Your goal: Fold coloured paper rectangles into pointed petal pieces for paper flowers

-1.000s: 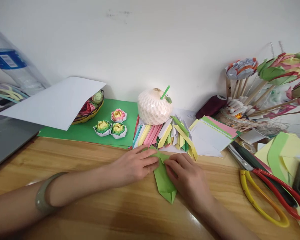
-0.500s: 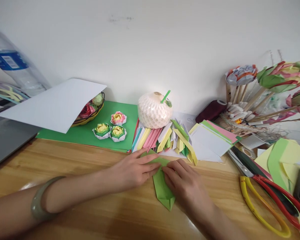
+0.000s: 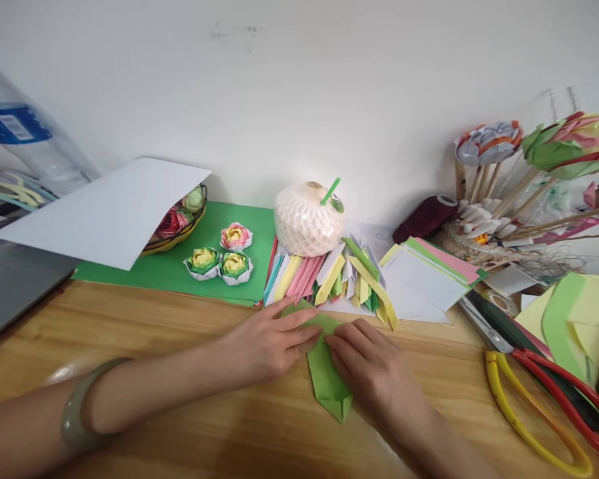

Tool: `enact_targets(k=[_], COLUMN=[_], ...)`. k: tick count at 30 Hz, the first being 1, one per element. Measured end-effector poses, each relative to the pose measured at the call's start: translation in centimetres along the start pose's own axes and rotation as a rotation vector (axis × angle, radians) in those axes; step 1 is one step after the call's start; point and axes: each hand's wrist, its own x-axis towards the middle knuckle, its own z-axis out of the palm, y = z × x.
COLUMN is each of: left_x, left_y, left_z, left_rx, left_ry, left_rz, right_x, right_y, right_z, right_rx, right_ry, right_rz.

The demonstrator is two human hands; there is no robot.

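On my feed, green paper lies under both hands. Left hand, fingers spread, rests on far part; right hand bunched at right side, pinching or not I cannot tell. Near end folded to point; far end partly covered, so I can't judge what's left. Assembled paper flowers beyond left hand.

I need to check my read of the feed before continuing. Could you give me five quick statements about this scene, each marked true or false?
1. The left hand and right hand both touch the folded green paper. True.
2. The bracelet is on the right arm. False: the bracelet is around the left arm.
3. Three small paper flowers sit beside the basket. True.
4. The right hand holds the scissors. False: the scissors lie on the table.
5. The bottle's label is red. False: the label is blue.
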Motion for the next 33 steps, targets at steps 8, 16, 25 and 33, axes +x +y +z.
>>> enact_targets(k=[8,16,25,33], left_x=[-0.1,-0.2,0.1,0.3], left_y=[-0.1,-0.1,0.5,0.5], left_z=[-0.2,-0.5,-0.5,-0.7], left_rx=[-0.011,-0.002,0.012,0.017], left_ry=[-0.084,-0.138,-0.083,-0.097], left_rz=[-0.009,-0.026,-0.043,-0.029], right_x=[0.3,-0.2,-0.3,0.1], right_y=[0.7,1.2,1.3,1.0], right_z=[-0.4,-0.5,-0.9,-0.7], right_rx=[0.039,0.105,0.180,0.133], right_ry=[-0.058,-0.092,-0.057,-0.069], right_rz=[-0.033,-0.036,0.004,0.056])
